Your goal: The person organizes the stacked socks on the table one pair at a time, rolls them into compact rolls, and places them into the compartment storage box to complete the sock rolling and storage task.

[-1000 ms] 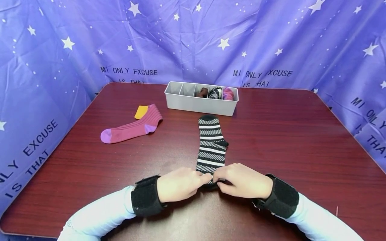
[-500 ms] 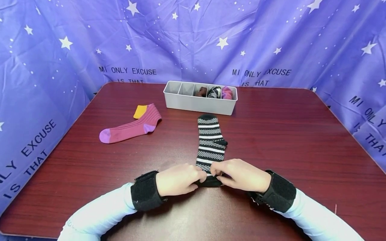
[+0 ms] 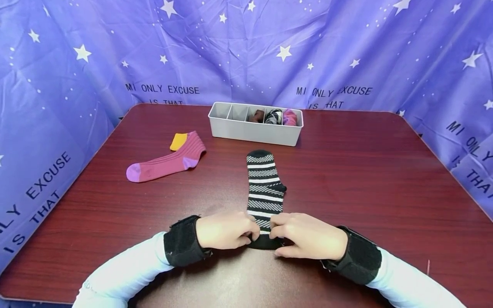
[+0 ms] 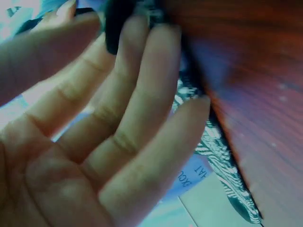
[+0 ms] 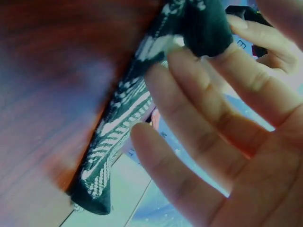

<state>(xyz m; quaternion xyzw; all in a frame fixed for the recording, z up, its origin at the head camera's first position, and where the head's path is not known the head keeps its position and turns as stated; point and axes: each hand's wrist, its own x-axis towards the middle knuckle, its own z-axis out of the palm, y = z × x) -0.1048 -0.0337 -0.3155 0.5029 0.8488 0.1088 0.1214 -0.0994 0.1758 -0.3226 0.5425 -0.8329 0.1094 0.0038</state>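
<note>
A black, white and grey striped sock (image 3: 265, 199) lies lengthwise on the table, its toe away from me and its black cuff nearest me. At the cuff's left edge the curled fingers and thumb of my left hand (image 3: 228, 230) pinch the fabric. My right hand (image 3: 310, 236) rests at the cuff's right edge, fingers fairly straight on the sock and thumb spread apart from them. In both wrist views the black cuff (image 4: 118, 26) is raised a little near the fingertips; the right wrist view shows the striped leg (image 5: 125, 113) beyond the fingers.
A grey divided box (image 3: 252, 131) stands at the back, with a brown item (image 3: 257, 116), a black-and-white bundle (image 3: 274, 116) and a pink bundle (image 3: 290, 117) in its right-hand compartments. A pink sock (image 3: 165, 167) with a yellow part lies to the left. A starry curtain (image 3: 246, 51) hangs behind the table.
The striped sock has shifted toward me and slightly left. My hands have moved apart along the cuff, and the right thumb has spread away from its fingers.
</note>
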